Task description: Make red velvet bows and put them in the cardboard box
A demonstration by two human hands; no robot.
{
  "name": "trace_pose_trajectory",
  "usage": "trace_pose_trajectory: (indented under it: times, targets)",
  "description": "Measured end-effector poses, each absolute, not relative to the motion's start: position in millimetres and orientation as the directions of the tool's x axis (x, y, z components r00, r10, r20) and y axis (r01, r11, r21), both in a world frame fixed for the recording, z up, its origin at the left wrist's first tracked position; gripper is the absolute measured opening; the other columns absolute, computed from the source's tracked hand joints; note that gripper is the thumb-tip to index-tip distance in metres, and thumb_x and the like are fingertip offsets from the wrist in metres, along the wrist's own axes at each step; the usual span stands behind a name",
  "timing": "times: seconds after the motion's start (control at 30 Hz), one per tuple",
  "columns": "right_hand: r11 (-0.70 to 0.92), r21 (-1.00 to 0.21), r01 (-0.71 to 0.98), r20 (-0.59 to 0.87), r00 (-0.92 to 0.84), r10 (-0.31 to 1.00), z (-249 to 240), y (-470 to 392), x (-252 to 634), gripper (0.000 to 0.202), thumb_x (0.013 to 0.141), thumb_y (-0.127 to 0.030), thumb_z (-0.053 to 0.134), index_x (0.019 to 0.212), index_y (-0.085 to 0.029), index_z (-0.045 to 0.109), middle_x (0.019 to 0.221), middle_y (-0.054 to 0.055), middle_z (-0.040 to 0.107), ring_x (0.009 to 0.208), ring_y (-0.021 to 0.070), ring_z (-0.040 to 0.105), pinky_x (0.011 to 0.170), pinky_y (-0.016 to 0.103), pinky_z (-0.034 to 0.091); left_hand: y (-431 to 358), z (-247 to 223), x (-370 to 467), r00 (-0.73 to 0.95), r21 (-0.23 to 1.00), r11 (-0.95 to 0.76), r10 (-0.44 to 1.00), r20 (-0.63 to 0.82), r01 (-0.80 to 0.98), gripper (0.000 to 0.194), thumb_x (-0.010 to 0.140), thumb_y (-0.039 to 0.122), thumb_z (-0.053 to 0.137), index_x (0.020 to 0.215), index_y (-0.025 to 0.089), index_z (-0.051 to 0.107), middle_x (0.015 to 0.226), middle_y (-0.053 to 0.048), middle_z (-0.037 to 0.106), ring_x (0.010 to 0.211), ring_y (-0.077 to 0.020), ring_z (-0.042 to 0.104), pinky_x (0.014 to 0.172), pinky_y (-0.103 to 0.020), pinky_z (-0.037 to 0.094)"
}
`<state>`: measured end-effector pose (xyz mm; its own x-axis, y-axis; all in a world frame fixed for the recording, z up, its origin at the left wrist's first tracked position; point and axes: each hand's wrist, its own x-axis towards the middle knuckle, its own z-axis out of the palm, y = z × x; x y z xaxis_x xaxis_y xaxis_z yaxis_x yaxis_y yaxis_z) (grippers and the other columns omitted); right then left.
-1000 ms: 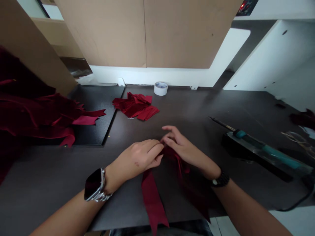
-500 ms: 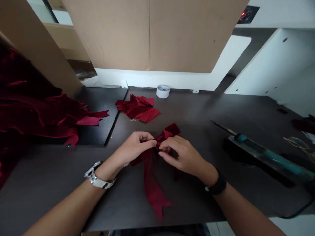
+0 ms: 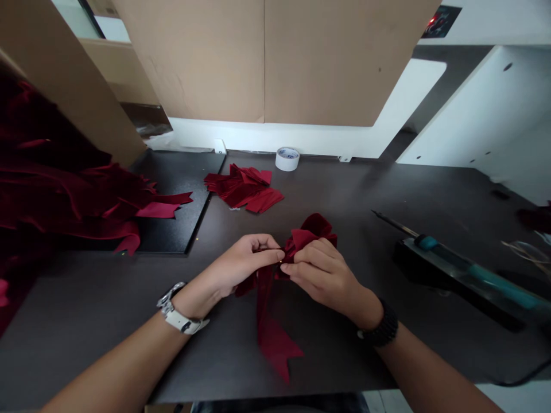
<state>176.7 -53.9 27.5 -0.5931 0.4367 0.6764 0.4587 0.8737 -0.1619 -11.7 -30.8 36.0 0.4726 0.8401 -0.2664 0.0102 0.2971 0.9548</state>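
Note:
A dark red velvet ribbon bow (image 3: 313, 228) is held between my hands above the front middle of the desk. My left hand (image 3: 257, 258) pinches its middle from the left, thumb on top. Close against it, my right hand (image 3: 321, 269) has its fingers curled on the bow's right side, covering part of the loops. One ribbon tail with a notched end (image 3: 278, 344) hangs down toward the desk's front edge. Beyond the bow lies a small pile of cut red ribbon pieces (image 3: 243, 188). The exact spot where the fingertips meet is partly hidden.
A roll of white tape (image 3: 287, 159) stands at the back. To the right, a teal-handled soldering iron (image 3: 451, 261) rests on a black stand (image 3: 413, 265). Many red ribbons (image 3: 86, 195) spill over a black board (image 3: 172, 172) at left. Cardboard (image 3: 318, 63) covers the rear panel.
The bow's loops have spread fuller to the right. My right fingers have closed in more tightly on it, and both hands sit slightly farther right in view.

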Motion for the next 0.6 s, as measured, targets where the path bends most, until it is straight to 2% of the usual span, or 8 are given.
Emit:
trace_pose_trajectory:
  times: [0.07, 0.17, 0.33, 0.47, 0.6]
  targets:
    - [0.855, -0.279, 0.436, 0.667, -0.553, 0.500, 24.9, -53.7, 175.3, 0.013, 0.093, -0.013, 0.053, 0.085, -0.018, 0.061, 0.078, 0.005, 0.060, 0.074, 0.0170, 0.054, 0.068, 0.031, 0.044, -31.5, 35.2, -10.8, 0.455, 0.987, 0.150, 0.876, -0.159, 0.057, 0.022, 0.072, 0.031, 0.068, 0.066, 0.016, 0.054, 0.062, 0.005, 0.051, 0.059, -0.0086, 0.046, 0.057, -0.021, 0.035]
    - [0.761, -0.523, 0.384, 0.637, -0.416, 0.648, 21.2, -52.1, 171.9, 0.012, 0.090, -0.015, 0.059, 0.079, -0.018, 0.061, 0.077, 0.004, 0.059, 0.073, 0.0160, 0.056, 0.065, 0.028, 0.045, -31.2, 36.0, -11.1, 0.437, 0.991, -0.035, 0.899, -0.026, 0.131, 0.021, 0.077, 0.030, 0.064, 0.067, 0.017, 0.050, 0.065, 0.005, 0.049, 0.062, -0.0096, 0.044, 0.059, -0.022, 0.034]
    - [0.457, -0.834, 0.310, 0.403, -0.223, 0.888, 22.2, -48.9, 168.5, 0.016, 0.078, -0.021, 0.074, 0.067, -0.019, 0.062, 0.068, 0.000, 0.060, 0.061, 0.0136, 0.055, 0.055, 0.025, 0.041, -30.3, 37.7, -13.9, 0.488, 0.966, -0.170, 0.871, 0.054, 0.195, 0.020, 0.082, 0.031, 0.059, 0.070, 0.017, 0.051, 0.069, 0.004, 0.049, 0.067, -0.0113, 0.044, 0.062, -0.023, 0.034]
    - [0.196, -0.966, 0.171, 0.159, -0.211, 0.965, 22.9, -47.0, 169.8, 0.014, 0.071, -0.025, 0.074, 0.066, -0.019, 0.063, 0.064, 0.000, 0.063, 0.059, 0.0140, 0.057, 0.056, 0.025, 0.042, -30.9, 38.2, -14.2, 0.528, 0.949, -0.232, 0.845, 0.089, 0.213, 0.020, 0.084, 0.030, 0.057, 0.071, 0.016, 0.053, 0.070, 0.003, 0.047, 0.068, -0.0120, 0.044, 0.064, -0.024, 0.034]
    - [0.067, -0.990, 0.121, 0.040, -0.212, 0.977, 22.1, -46.4, 171.4, 0.011, 0.065, -0.022, 0.072, 0.064, -0.018, 0.062, 0.062, -0.001, 0.062, 0.057, 0.0126, 0.056, 0.056, 0.024, 0.042, -32.2, 38.9, -14.2, 0.538, 0.908, -0.318, 0.833, 0.130, 0.273, 0.020, 0.086, 0.031, 0.057, 0.073, 0.017, 0.053, 0.072, 0.003, 0.047, 0.070, -0.0126, 0.045, 0.066, -0.024, 0.034]
